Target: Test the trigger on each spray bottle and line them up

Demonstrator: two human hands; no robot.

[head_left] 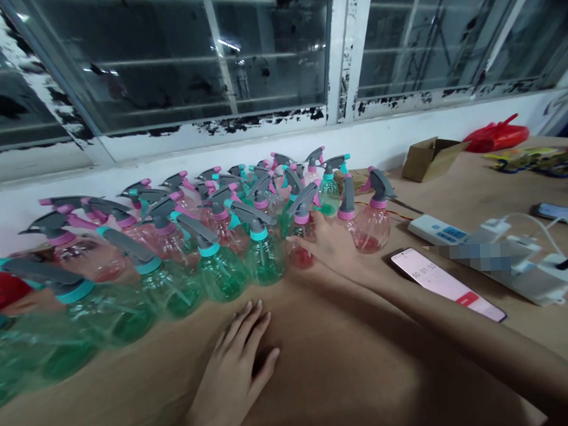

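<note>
My left hand (237, 366) rests flat on the brown tabletop, fingers stretched out and holding nothing, just in front of a green spray bottle (223, 275). My right hand (335, 242) reaches in among the bottles and grips a pink spray bottle (301, 256) below its collar; the thumb crosses its front and some fingers are hidden. Right of that hand stands another pink spray bottle (374, 228) with a grey trigger head. Several green bottles with teal collars form the front row, and pink ones crowd behind them.
A phone showing a timer (444, 284) lies right of my right forearm, near a white power strip (454, 237) with plugs and cables. Farther back are an open cardboard box (427, 159), a red plastic bag (499, 134) and a second phone (559, 212). Windows rise behind the table.
</note>
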